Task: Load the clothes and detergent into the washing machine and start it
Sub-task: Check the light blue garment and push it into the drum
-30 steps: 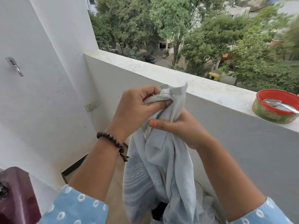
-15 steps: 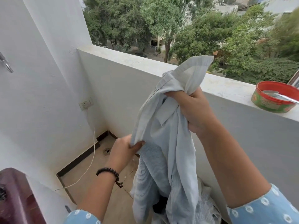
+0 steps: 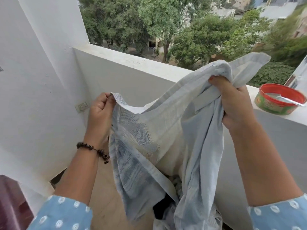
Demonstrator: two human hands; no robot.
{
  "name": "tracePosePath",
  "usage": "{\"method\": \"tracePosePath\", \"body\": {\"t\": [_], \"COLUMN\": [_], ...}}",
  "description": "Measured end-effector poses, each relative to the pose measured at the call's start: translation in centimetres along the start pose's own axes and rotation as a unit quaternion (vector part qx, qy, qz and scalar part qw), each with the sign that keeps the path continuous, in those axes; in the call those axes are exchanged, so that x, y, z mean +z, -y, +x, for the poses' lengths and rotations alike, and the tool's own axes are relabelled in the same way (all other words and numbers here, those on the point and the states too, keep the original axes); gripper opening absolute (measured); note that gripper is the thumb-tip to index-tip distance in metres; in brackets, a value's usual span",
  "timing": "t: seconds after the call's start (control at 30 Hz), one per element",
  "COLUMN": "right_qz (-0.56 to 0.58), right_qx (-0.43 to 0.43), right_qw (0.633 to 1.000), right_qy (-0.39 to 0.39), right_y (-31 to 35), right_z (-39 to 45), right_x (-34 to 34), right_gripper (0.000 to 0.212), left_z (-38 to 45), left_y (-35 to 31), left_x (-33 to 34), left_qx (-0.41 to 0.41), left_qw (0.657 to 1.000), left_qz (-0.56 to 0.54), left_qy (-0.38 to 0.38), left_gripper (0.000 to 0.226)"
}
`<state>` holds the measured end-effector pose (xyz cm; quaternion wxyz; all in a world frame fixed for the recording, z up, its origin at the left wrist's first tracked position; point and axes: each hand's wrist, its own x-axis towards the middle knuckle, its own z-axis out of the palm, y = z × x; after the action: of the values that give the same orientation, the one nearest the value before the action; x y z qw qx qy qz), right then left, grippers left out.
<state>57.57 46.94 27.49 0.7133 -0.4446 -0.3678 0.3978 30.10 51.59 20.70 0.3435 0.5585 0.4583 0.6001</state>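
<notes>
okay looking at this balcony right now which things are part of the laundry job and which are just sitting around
Part of the job:
pale blue garment, spread between left hand and right hand
red tub with spoon, possibly detergent
maroon machine corner

Just there:
wall socket
ledge

Pale blue-grey patterned garment (image 3: 166, 138) held up, spread, its lower part hanging down

Your left hand (image 3: 101, 112) and right hand (image 3: 235, 103) hold a garment (image 3: 166, 130) stretched between them in front of you, its lower part hanging down over a clothes pile (image 3: 167, 211) below. Behind it runs the balcony parapet (image 3: 132, 58), with a round tin (image 3: 280, 101) on its ledge to the right and a spoon (image 3: 282, 98) lying in the tin. A wall socket (image 3: 81, 106) sits just left of your left hand.
</notes>
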Motion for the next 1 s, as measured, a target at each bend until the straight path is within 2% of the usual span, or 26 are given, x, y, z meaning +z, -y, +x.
{"method": "tracePosePath", "body": {"t": [0.13, 0.23, 0.33, 0.4, 0.47, 0.53, 0.6, 0.67, 0.77, 0.93, 1.0], "right_qz": [-0.008, -0.011, 0.016, 0.012, -0.009, -0.022, -0.029, -0.028, -0.014, 0.015, 0.004], "right_qx": [0.058, 0.100, 0.134, 0.122, 0.092, 0.074, 0.060, 0.050, 0.050, 0.043, 0.037], "right_qw": [0.997, 0.984, 0.953, 0.944, 0.947, 0.957, 0.966, 0.976, 0.981, 0.983, 0.985], "right_qy": [0.042, 0.144, 0.270, 0.307, 0.306, 0.281, 0.248, 0.209, 0.187, 0.179, 0.171], "right_y": [-2.4, -4.7, -6.6, -6.9, -6.7, -6.2, -5.9, -5.5, -4.8, -3.5, -3.5], "right_z": [-0.4, -1.8, -3.8, -4.3, -3.7, -2.9, -2.2, -1.4, -0.5, 0.3, 0.6], "right_x": [1.0, 2.8, 4.5, 4.9, 4.7, 4.3, 4.1, 4.1, 4.3, 3.5, 3.0], "right_gripper": [0.008, 0.021, 0.022, 0.020, 0.022, 0.018, 0.010, 0.008, 0.009, 0.016, 0.015], "left_z": [0.5, -0.1, -0.3, -0.2, -0.3, -1.0, -2.5, -4.4, -6.5, -7.9, -8.2], "left_y": [-3.9, -5.8, -6.2, -5.6, -4.5, -3.4, -2.3, -0.9, 1.9, 7.6, 10.0], "left_x": [2.0, 4.6, 6.3, 6.3, 5.8, 5.1, 4.8, 4.8, 5.1, 2.9, 1.2], "left_qx": [0.041, 0.106, 0.153, 0.150, 0.138, 0.104, 0.062, 0.011, -0.054, -0.140, -0.155], "left_qw": [0.995, 0.981, 0.967, 0.968, 0.974, 0.982, 0.986, 0.976, 0.960, 0.936, 0.928], "left_qz": [0.001, 0.047, 0.122, 0.129, 0.135, 0.120, 0.063, 0.032, 0.064, 0.170, 0.205], "left_qy": [0.092, 0.154, 0.160, 0.152, 0.119, 0.105, 0.144, 0.215, 0.266, 0.275, 0.270], "left_gripper": [0.026, 0.017, 0.013, 0.009, 0.004, 0.011, 0.022, 0.027, 0.031, 0.029, 0.046]}}
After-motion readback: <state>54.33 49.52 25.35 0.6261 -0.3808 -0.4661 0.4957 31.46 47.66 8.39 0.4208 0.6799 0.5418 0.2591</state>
